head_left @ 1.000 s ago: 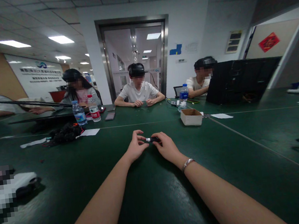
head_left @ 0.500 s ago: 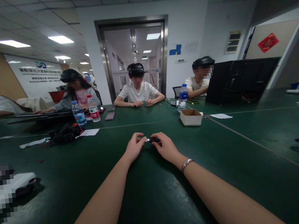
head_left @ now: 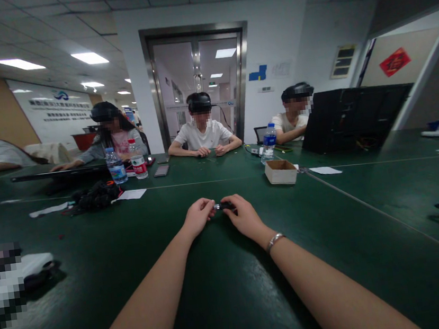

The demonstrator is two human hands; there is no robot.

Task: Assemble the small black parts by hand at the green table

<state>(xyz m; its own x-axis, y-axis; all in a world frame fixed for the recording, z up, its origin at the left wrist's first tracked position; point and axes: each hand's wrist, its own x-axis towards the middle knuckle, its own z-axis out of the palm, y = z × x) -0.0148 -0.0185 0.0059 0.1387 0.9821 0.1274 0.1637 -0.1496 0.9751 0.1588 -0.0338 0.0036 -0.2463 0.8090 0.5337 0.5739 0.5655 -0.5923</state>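
A small black object with a shiny silver end (head_left: 217,207) is held crosswise between both hands, just above or on the green table (head_left: 216,271); its exact kind is too small to make out. My left hand (head_left: 199,217) is closed, thumb and fingertips pinching at the silver end. Around the black part my right hand (head_left: 245,216) is closed, its fingers covering most of it. A silver bracelet (head_left: 274,242) circles my right wrist.
An open cardboard box (head_left: 281,173) stands beyond my right hand. Black cables (head_left: 96,195) lie to the left near two bottles (head_left: 138,159). A large black monitor (head_left: 352,119) stands at the right. Several people with headsets sit around the table, one person (head_left: 202,129) directly opposite.
The fingers of my left hand have curled in and closed at the silver end. My right hand keeps its hold in the same place.
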